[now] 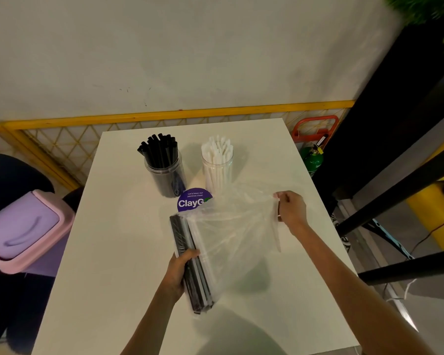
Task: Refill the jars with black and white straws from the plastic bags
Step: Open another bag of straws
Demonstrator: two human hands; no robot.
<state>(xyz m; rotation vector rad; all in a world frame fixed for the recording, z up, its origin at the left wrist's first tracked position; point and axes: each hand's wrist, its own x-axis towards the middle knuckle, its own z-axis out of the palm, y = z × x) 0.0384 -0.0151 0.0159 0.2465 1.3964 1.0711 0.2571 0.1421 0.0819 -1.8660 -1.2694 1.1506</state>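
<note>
Left hand (181, 270) gripping straw bundle (190, 262), right hand (291, 210) pinching plastic bag (236, 226)

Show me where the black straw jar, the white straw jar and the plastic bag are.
black straw jar (167, 175): head view, on its clear wall.
white straw jar (218, 172): head view, on its clear wall.
plastic bag (231, 226): head view, on the stretched film between the hands.

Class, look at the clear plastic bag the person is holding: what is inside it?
Inside the plastic bag lies a bundle of black and white straws, gripped through the film by the left hand. The right hand pulls the bag's edge. Their number is unclear; the hand covers some.
</note>
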